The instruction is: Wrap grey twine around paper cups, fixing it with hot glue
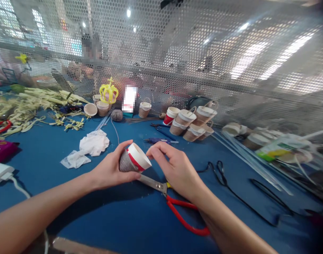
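My left hand [114, 169] is wrapped round a small paper cup [140, 157], tilted with its white rim towards the right. Grey yarn [126, 163] winds round the cup's lower part, and a red band shows above it. Close to the rim, my right hand [174, 162] has its fingers pinched together; what they hold, if anything, I cannot make out. A grey yarn ball [116, 115] lies further back, with a strand running towards my left hand. Scissors with red handles [181, 217] lie on the table, partly hidden beneath my right hand and forearm.
Crumpled white material [94, 143] lies left of the cup. Wrapped cups with handles [184, 120] are stacked at the back right. A glue gun [158, 141], clear sticks [246, 158] and a black cord [230, 190] lie about. A perforated metal screen [151, 46] rises behind the blue table.
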A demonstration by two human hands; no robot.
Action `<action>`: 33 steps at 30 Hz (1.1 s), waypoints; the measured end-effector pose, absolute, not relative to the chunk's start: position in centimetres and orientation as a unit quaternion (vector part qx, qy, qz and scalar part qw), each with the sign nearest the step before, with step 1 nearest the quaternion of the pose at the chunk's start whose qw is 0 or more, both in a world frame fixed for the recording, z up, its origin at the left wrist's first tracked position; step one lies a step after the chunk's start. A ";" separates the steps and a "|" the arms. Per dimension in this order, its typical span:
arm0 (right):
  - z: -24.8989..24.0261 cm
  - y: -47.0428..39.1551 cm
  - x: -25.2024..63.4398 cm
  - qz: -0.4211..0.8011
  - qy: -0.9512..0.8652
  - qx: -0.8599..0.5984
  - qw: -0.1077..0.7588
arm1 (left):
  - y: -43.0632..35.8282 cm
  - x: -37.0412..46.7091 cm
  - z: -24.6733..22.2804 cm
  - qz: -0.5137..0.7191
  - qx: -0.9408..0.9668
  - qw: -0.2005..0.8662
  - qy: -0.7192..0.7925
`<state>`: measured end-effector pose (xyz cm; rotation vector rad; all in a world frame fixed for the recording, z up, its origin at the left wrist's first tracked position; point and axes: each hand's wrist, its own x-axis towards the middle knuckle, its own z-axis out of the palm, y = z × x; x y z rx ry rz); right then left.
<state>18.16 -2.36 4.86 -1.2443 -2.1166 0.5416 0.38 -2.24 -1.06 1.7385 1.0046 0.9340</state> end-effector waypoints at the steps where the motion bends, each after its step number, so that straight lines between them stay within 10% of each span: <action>1: 4.8 -2.4 18.1 0.202 -0.805 -0.465 0.308 | -2.3 0.4 -1.0 0.373 0.706 0.441 0.409; 10: 4.8 -2.2 18.3 0.178 -0.823 -0.445 0.304 | -2.0 0.0 -0.5 0.378 0.657 0.533 0.377; 16: 5.8 -2.2 19.2 -0.062 -0.892 -0.326 0.305 | -0.8 -1.0 -0.5 0.418 0.729 0.323 0.436; 33: 4.7 -1.1 19.6 -0.098 -0.835 -0.411 0.352 | -1.9 -0.6 -0.4 0.350 0.874 0.150 0.301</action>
